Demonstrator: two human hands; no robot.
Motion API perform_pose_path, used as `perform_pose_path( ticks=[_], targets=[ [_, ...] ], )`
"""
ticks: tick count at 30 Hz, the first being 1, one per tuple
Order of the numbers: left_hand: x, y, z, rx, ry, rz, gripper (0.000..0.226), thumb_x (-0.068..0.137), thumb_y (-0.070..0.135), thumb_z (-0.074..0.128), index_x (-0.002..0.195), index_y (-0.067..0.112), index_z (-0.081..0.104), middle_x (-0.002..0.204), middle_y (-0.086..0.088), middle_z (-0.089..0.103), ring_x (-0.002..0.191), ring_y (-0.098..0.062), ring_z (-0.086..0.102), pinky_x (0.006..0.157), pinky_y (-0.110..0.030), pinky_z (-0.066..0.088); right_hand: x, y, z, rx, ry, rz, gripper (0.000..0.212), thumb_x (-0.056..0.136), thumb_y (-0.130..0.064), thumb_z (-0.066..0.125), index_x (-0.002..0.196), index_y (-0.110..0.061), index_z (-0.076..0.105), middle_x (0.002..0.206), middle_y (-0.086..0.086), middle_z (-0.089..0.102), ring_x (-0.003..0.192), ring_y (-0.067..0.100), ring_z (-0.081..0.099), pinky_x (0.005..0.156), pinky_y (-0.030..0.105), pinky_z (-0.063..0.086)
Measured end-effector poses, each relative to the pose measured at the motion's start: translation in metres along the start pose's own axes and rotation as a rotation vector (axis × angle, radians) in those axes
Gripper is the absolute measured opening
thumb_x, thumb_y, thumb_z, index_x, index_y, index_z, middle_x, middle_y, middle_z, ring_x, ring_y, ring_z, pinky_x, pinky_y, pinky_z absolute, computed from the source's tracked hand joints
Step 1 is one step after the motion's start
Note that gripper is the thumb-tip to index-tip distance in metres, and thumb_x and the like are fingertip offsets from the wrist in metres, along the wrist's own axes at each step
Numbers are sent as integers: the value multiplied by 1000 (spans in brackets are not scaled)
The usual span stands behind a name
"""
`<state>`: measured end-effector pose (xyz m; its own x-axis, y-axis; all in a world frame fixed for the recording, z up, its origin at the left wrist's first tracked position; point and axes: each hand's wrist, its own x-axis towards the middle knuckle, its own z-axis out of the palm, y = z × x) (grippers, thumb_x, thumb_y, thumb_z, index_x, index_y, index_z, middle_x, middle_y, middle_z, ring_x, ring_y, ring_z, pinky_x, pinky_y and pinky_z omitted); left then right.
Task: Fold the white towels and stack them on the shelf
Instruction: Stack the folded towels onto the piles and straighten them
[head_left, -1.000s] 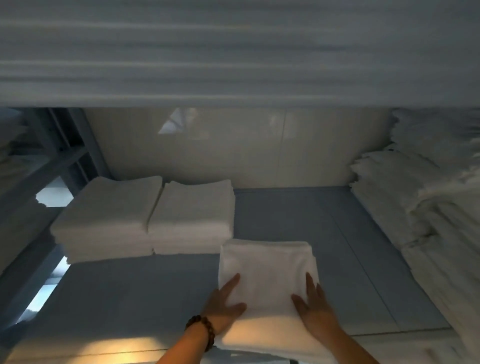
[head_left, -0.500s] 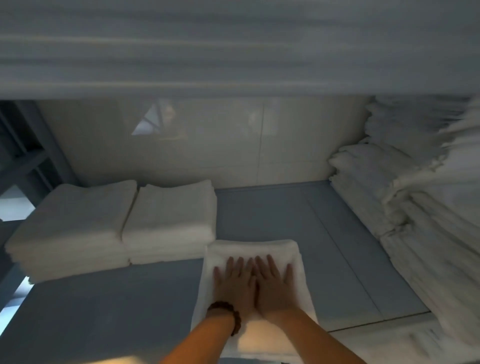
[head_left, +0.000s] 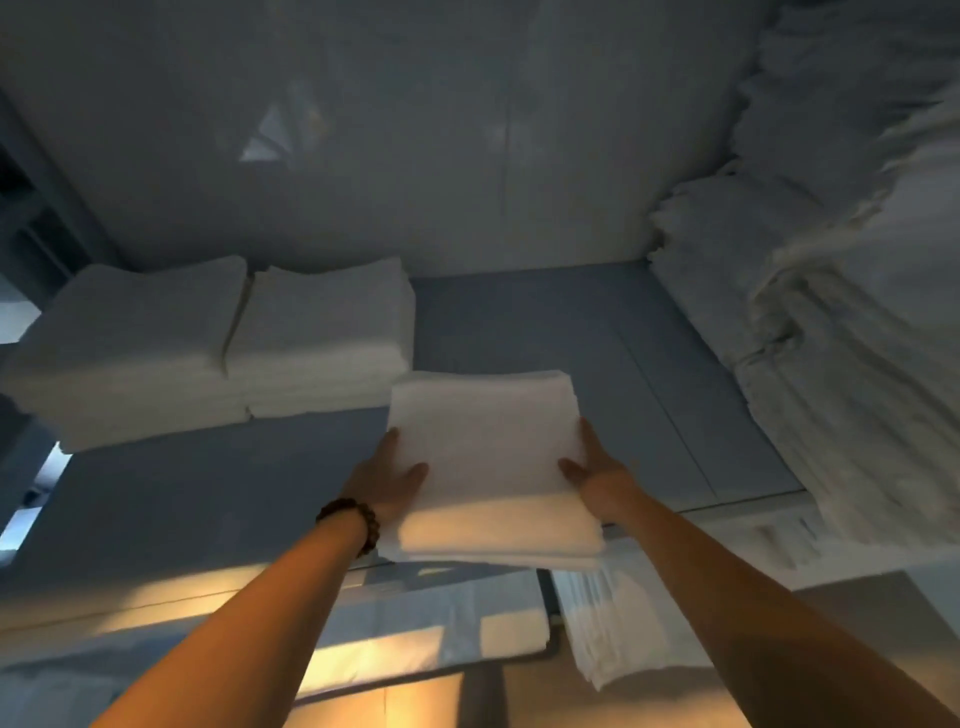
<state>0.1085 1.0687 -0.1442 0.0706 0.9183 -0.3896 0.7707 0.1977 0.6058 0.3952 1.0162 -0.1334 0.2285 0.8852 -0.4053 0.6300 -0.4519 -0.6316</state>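
Observation:
A folded white towel (head_left: 488, 441) lies on the blue-grey shelf (head_left: 545, 322), its near end hanging over the shelf's front edge. My left hand (head_left: 387, 480), with a bead bracelet on the wrist, holds the towel's left side, thumb on top. At the towel's right side my right hand (head_left: 597, 470) holds it the same way. The fingers of both hands run along the towel's edges and are partly hidden. Two stacks of folded white towels (head_left: 130, 338) (head_left: 322, 327) stand side by side at the back left, just behind the held towel's far left corner.
A tall, uneven pile of white linen (head_left: 831, 338) fills the right side of the shelf. Bare shelf surface lies between that pile and the towel. Below the front edge, more folded white cloth (head_left: 613, 623) and a lower level (head_left: 441, 623) show.
Both hands were pressed flat together on top of the towel; they have moved apart to its left and right sides and taken hold. The view has tilted, showing the space below the shelf.

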Motion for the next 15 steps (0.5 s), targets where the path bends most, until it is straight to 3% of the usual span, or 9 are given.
perform_pose_path(
  ticks=[3,5,7,8,11,15],
  targets=[
    [-7,-5,-4,-32,-49,-113,71,88,61,44,140,14,36,138,-8,49,115,-29,52,94,-37,43,-3,2,-4,35,36,114,77,91,-44,53,150,-17,12,150,14,34,132,32,40,104,32,34],
    [-13,-2,-6,-141,-142,-209,66,84,67,44,128,18,49,123,-6,57,98,-27,57,76,-36,52,-3,-2,-6,-31,22,144,72,91,-47,53,144,-5,29,146,16,39,127,33,46,104,35,40],
    [-19,3,-11,-304,-229,-348,65,77,71,51,119,21,51,112,-5,55,91,-30,58,57,-37,56,-3,-8,-8,20,14,177,66,89,-46,56,136,-2,41,135,19,50,112,34,58,90,40,52],
    [-21,4,-14,-362,-255,-399,67,74,71,56,118,21,51,113,-5,53,92,-33,58,55,-40,57,-4,-10,-9,80,12,198,62,89,-44,58,131,-1,46,127,20,55,103,34,61,82,41,56],
    [-19,1,-21,-439,-323,-465,74,66,70,65,119,21,51,124,-5,43,103,-35,52,59,-43,57,-4,-14,-10,189,-26,284,53,87,-44,59,116,0,55,108,20,63,87,33,63,73,42,58],
    [-15,-8,-19,-585,-372,-450,65,70,62,69,116,16,59,116,-10,62,102,-31,62,82,-48,55,-2,-14,-7,249,-55,339,50,86,-49,57,110,-6,57,103,18,65,84,31,63,74,40,55]
  ],
)
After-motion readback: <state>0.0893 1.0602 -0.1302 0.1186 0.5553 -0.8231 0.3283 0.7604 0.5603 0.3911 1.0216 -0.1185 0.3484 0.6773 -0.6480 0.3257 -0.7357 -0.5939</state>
